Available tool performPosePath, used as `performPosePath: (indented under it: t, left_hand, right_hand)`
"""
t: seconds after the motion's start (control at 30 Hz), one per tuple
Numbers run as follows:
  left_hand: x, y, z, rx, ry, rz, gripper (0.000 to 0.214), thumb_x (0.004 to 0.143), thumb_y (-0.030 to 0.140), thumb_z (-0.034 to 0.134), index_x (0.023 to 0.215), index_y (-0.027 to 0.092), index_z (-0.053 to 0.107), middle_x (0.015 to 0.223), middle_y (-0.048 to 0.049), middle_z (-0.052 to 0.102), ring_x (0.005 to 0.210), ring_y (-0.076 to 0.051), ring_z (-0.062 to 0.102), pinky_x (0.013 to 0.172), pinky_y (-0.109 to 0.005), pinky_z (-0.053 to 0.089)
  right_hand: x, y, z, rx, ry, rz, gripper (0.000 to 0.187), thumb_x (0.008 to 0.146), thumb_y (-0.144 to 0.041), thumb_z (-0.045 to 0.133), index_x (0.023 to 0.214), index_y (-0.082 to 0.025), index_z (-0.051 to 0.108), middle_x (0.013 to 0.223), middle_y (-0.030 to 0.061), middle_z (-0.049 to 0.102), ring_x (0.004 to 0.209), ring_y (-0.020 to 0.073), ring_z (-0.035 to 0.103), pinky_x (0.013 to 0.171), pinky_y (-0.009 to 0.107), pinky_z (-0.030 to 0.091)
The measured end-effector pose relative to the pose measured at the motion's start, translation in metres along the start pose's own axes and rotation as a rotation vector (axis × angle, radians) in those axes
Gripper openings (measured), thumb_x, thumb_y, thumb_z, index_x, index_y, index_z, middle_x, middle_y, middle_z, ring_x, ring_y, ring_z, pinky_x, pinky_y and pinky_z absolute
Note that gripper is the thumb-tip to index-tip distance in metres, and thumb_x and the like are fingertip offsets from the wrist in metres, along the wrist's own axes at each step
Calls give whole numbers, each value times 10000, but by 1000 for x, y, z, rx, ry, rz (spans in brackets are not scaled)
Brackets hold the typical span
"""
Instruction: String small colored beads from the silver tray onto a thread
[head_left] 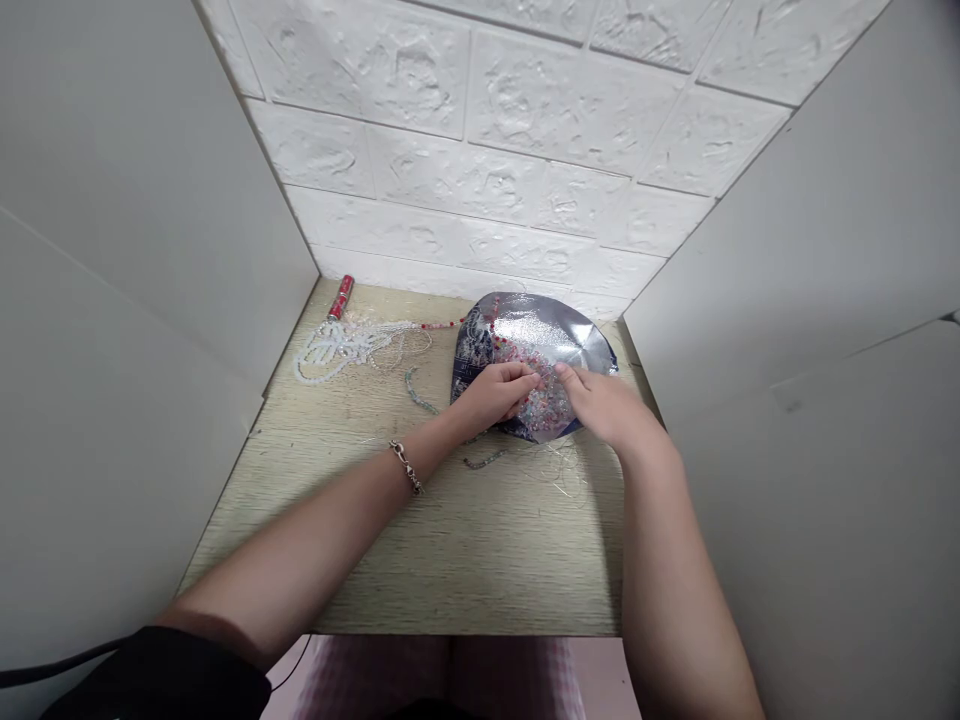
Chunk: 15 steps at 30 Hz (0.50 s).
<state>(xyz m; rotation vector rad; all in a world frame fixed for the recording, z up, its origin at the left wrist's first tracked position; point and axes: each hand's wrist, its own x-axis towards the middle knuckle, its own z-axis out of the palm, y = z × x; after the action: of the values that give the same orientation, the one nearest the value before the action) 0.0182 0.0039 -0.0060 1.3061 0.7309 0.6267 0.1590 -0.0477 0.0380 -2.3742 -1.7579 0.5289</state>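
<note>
A dark bag with a silvery lining lies opened out on the table, with many small loose beads in pink, red, clear and blue. Over the beads is my left hand, closed, its thumb and index finger pinched together near a red bead or two; what exactly it grips is too small to make out. My right hand comes in from the right over the bag's edge. Its thumb points left toward the left fingertips, its curled fingers are mostly hidden, and anything pinched there is not visible.
Strings of white beads lie at the back left by a red cylinder. A short greenish bead strand and loose clear thread rest near the bag. White wall panels enclose the table.
</note>
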Motion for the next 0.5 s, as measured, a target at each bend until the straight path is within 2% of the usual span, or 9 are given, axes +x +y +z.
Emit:
performPosePath:
  t: [0.13,0.23,0.37,0.5]
  left_hand:
    - [-1,0,0,14,-19,13,192,780,259,492,627,150,449,388,89,347,321,-22,278,358,-171,199]
    - [-1,-2,0,33,-29,31,211,774,291,497,624,154,441,387,90,343,325,-23,273,363,-174,200]
    - [1,-6,-1,72,-28,47,231,764,335,499,627,157,443,386,89,342,331,-26,266,371,-180,200]
    - [1,-8,-2,98,-29,60,248,758,362,493,624,160,445,381,89,340,336,-30,261,377,-185,204]
  right_hand:
    - [-5,-1,-2,265,-55,-42,687,837,-614,99,1140,-211,566,1006,112,640,1006,267,545,866,386,373]
    - [-5,0,-3,449,-42,-68,695,827,-634,89,1192,-232,523,1003,89,650,1011,234,550,883,366,377]
    - [-3,1,-2,340,39,-5,701,830,-626,85,1171,-220,543,940,99,659,1026,256,535,907,408,352]
    - [0,2,1,187,81,-13,697,848,-586,74,1152,-189,560,923,123,650,1093,285,488,979,476,247]
